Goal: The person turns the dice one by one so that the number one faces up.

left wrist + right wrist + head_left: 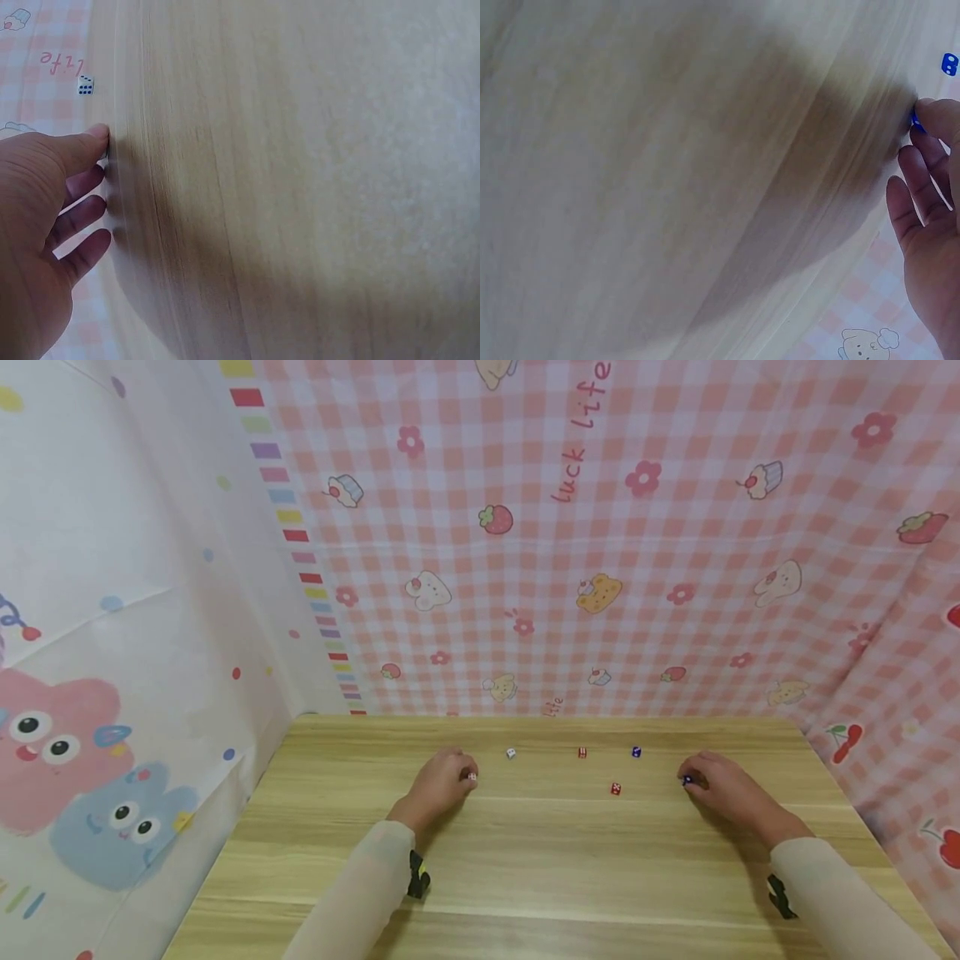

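Observation:
My left hand point(441, 783) pinches a white die point(472, 777) between thumb and fingers, low over the left part of the table. In the left wrist view that die is almost wholly hidden behind the thumb. A second white die point(511, 752) lies just beyond, to the right of this hand. On the right, my right hand point(723, 787) pinches a blue die point(686, 781), partly visible in the right wrist view as a blue edge point(917, 122). Another blue die point(636, 752) rests farther back, left of the right hand.
Between the hands lie two red dice, one farther back point(582, 752) and one nearer point(616, 789). The wooden table point(555, 868) ends at a pink checked cloth point(540, 568) behind. A white printed cloth point(172, 610) hangs on the left, and patterned cloth also hangs on the right.

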Action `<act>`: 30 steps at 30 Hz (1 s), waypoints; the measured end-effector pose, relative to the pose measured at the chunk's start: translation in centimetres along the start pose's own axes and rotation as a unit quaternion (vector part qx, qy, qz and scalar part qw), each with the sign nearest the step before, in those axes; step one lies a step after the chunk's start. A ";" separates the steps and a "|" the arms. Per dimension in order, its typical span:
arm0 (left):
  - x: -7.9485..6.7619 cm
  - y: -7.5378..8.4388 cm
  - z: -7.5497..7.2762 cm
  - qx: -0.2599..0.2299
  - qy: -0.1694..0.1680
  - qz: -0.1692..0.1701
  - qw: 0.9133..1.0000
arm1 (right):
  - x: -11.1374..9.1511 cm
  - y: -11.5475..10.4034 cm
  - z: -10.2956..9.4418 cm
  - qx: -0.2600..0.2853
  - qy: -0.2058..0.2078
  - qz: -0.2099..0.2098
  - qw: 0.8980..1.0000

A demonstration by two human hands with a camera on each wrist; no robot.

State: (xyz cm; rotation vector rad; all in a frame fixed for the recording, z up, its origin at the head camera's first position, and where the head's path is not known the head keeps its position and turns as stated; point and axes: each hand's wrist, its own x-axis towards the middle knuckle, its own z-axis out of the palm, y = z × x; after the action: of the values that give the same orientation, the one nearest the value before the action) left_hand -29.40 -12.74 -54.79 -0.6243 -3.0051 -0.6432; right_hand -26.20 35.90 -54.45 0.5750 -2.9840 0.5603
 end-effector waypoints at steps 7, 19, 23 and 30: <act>0.0 0.3 -0.3 0.007 0.002 0.006 1.000 | 0.4 -0.4 -0.4 0.003 -0.002 -0.010 1.000; -0.1 0.4 -0.6 0.004 0.006 0.005 1.000 | 1.2 -3.3 -1.3 0.026 0.004 -0.013 1.000; -0.2 0.5 -0.6 0.002 0.003 0.003 1.000 | 1.5 -4.6 -1.4 0.036 -0.001 -0.012 0.999; -0.3 0.5 -0.6 0.005 -0.002 0.003 1.000 | 2.0 -7.0 -1.3 0.053 -0.010 -0.018 0.998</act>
State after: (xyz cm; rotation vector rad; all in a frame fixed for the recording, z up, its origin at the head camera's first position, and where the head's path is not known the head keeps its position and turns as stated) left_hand -29.02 -12.65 -54.11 -0.6355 -3.0075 -0.6280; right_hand -25.49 29.60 -50.64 0.6430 -2.9709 0.7189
